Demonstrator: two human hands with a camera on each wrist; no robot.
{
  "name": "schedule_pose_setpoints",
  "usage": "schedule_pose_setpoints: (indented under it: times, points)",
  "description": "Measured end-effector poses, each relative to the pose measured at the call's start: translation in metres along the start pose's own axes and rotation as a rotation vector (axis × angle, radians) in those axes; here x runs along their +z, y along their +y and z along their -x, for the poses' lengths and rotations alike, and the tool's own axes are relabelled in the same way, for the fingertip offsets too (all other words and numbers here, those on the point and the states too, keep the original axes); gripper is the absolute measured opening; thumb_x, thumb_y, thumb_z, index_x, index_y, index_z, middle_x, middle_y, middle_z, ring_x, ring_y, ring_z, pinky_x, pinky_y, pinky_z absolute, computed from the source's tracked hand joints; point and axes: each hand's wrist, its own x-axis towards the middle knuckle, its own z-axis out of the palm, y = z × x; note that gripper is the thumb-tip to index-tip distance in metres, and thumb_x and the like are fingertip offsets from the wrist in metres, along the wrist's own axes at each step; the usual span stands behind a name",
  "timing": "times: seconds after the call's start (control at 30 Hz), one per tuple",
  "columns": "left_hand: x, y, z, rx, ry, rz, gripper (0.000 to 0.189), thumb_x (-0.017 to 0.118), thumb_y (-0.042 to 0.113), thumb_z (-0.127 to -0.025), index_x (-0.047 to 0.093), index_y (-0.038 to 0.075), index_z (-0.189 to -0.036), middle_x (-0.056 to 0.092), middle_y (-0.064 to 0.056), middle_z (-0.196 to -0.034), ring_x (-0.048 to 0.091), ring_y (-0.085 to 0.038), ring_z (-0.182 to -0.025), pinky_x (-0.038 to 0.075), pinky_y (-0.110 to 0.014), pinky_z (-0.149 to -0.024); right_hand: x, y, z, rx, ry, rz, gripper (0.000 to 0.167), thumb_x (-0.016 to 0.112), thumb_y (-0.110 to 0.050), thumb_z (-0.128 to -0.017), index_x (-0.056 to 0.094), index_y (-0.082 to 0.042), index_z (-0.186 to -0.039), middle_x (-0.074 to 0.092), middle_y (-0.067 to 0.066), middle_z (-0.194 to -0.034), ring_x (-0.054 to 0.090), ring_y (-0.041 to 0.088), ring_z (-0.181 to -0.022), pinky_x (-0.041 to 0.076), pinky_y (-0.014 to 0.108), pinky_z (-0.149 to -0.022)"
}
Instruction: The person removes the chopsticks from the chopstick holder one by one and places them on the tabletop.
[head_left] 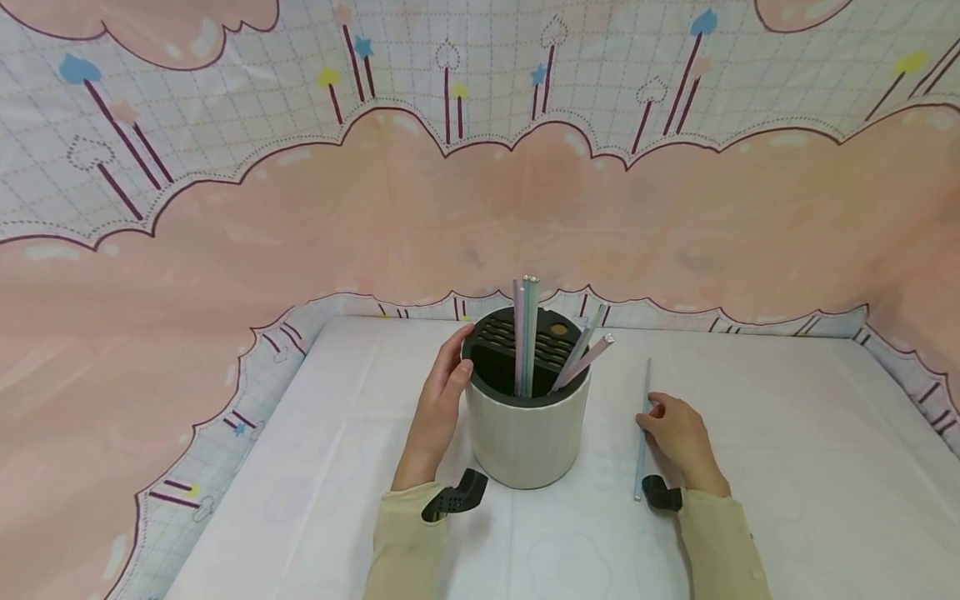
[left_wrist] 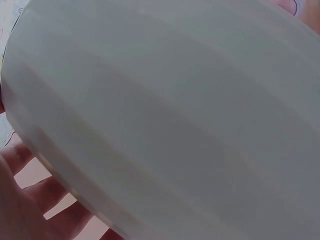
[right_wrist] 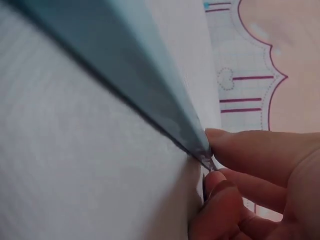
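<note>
Partly hidden: two hands, one container, one stick

The left hand (head_left: pixel 435 412) grips the pale container (head_left: pixel 525 446), which covers part of the worktop's (head_left: pixel 787 467) far edge; some fingers disappear behind it. The upright sticks' (head_left: pixel 531 333) lower ends are hidden inside. Toward the right edge, the right hand (head_left: pixel 682 437) pinches a blue stick (head_left: pixel 640 467); whether that touches the worktop is unclear.
</note>
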Motion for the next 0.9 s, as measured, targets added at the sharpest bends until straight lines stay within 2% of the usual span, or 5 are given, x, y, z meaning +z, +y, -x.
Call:
schedule_pose_setpoints:
  times: [0.2,0.4,0.57,0.73,0.9]
  points:
    - [0.000,-0.001,0.000,0.002,0.003,-0.018,0.042,0.037,0.048,-0.091,0.033,0.041,-0.133,0.026,0.015,-0.141,0.023,-0.013,-0.130,0.025,-0.046,-0.102,-0.007,0.008,-0.001,-0.034,-0.059,-0.050,0.050,0.055,-0.020,-0.086,0.041,0.004,-0.128,0.051,0.008,-0.085,0.047,0.019,-0.071,0.036,0.029,-0.060]
    - [0.000,-0.002,0.000,0.012,0.003,-0.024,0.042,0.037,0.047,-0.091,0.034,0.040,-0.133,0.026,0.015,-0.141,0.023,-0.012,-0.130,0.025,-0.045,-0.102,-0.015,0.014,-0.002,0.023,-0.072,-0.193,0.049,0.050,-0.025,-0.090,0.038,-0.001,-0.132,0.050,0.011,-0.090,0.050,0.014,-0.060,0.040,0.026,-0.056]
    - [0.000,-0.002,-0.001,0.004,0.007,-0.030,0.042,0.037,0.048,-0.091,0.033,0.041,-0.132,0.027,0.017,-0.140,0.024,-0.012,-0.130,0.025,-0.045,-0.102,-0.017,0.019,-0.007,0.005,0.006,-0.240,0.046,0.049,-0.029,-0.091,0.042,-0.005,-0.129,0.046,0.014,-0.098,0.053,0.019,-0.064,0.047,0.026,-0.057]
    - [0.000,-0.002,-0.002,-0.003,0.011,-0.035,0.043,0.037,0.049,-0.091,0.033,0.042,-0.133,0.026,0.019,-0.140,0.023,-0.012,-0.130,0.025,-0.046,-0.101,-0.002,0.045,-0.032,-0.128,0.150,-0.238,0.049,0.046,-0.050,-0.087,0.048,-0.021,-0.127,0.049,0.005,-0.096,0.055,0.019,-0.066,0.047,0.024,-0.055]
    - [0.000,-0.002,-0.002,-0.004,0.007,-0.029,0.043,0.037,0.049,-0.091,0.033,0.042,-0.133,0.026,0.018,-0.140,0.023,-0.013,-0.130,0.025,-0.046,-0.102,-0.017,0.006,-0.011,-0.204,0.152,-0.329,0.046,0.047,-0.049,-0.087,0.052,-0.022,-0.124,0.057,0.008,-0.093,0.056,0.023,-0.070,0.048,0.032,-0.057]
